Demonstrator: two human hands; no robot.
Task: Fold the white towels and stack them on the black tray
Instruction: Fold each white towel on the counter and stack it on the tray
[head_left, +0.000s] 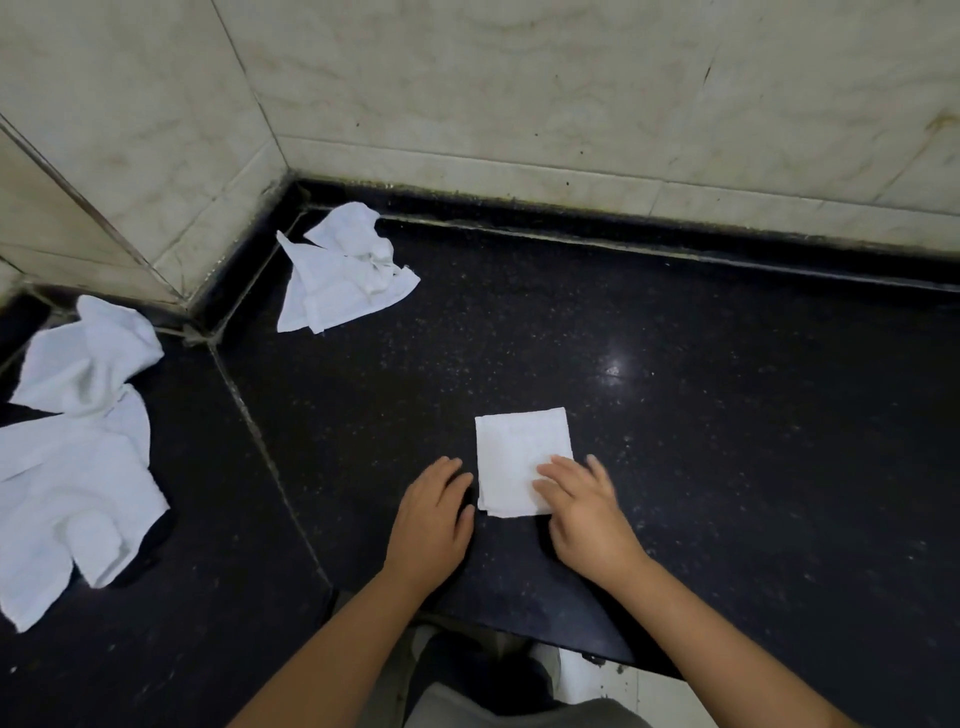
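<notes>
Though one folded towel lies squared near the counter's front edge, no tray shows; the right hand rests flat on its near corner, gripping nothing; the left hand, loosely spread, lies just beside; a crumpled towel waits in the back corner, more in a heap at the left edge; rightward the counter lies bare.

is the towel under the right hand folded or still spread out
Folded. The towel is a compact neat rectangle with layered edges showing at its near left corner, and the right hand lies flat on it, unlike the crumpled towels further back.
</notes>
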